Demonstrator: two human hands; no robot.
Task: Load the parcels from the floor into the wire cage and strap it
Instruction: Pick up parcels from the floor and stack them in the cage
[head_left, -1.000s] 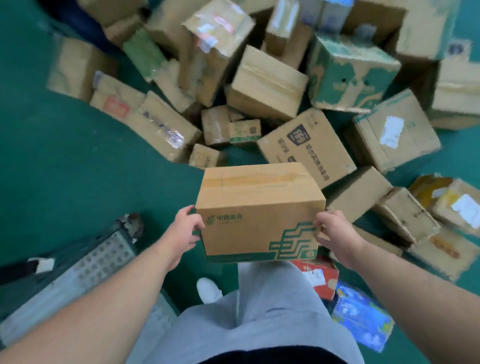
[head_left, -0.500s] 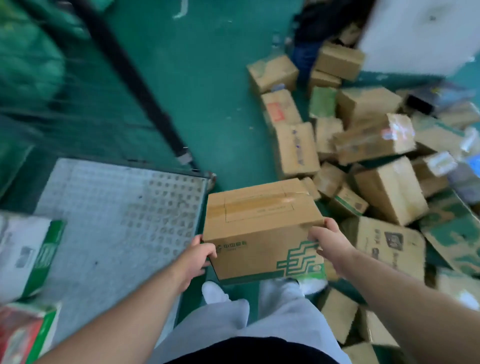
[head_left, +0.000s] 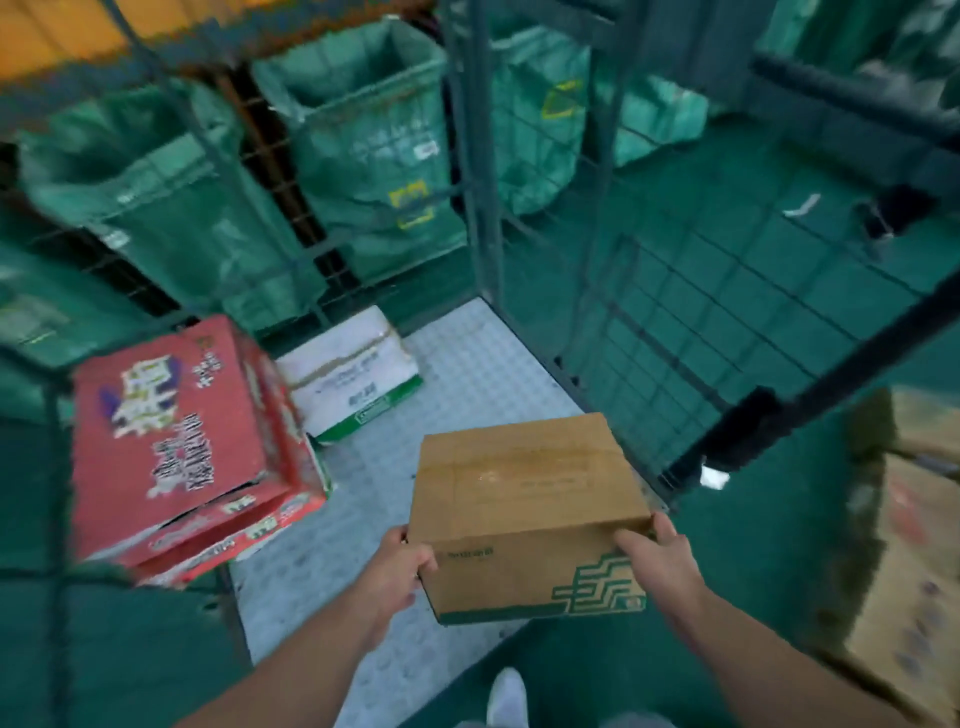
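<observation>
1. Brown cardboard parcel (head_left: 524, 499), printed with a green stepped logo on its near side, is held between two bare hands low in the middle of the view.
2. The left hand (head_left: 395, 577) grips the parcel's left end, its fingers (head_left: 423, 564) curled round the lower near corner.
3. The right hand (head_left: 660, 566) grips the right end, its fingers curled round that end's near edge.
4. The parcel hangs in the air over the front of the wire cage's grey studded floor plate (head_left: 467, 374), touching only the hands.
5. The wire cage (head_left: 470, 156) has dark mesh walls at the back and on the right; its near side stands open.
6. Inside the cage, at the left, red cartons (head_left: 171, 431) sit one on another, tilted.
7. A white carton (head_left: 353, 374) with a green band lies just behind them, near the back mesh.
8. Beyond the mesh, green sacks (head_left: 363, 156) hang open in a row.
9. On the green floor (head_left: 753, 597) at the right edge stand blurred cardboard boxes (head_left: 914, 545).
10. A white shoe (head_left: 506, 696) shows at the bottom.
</observation>
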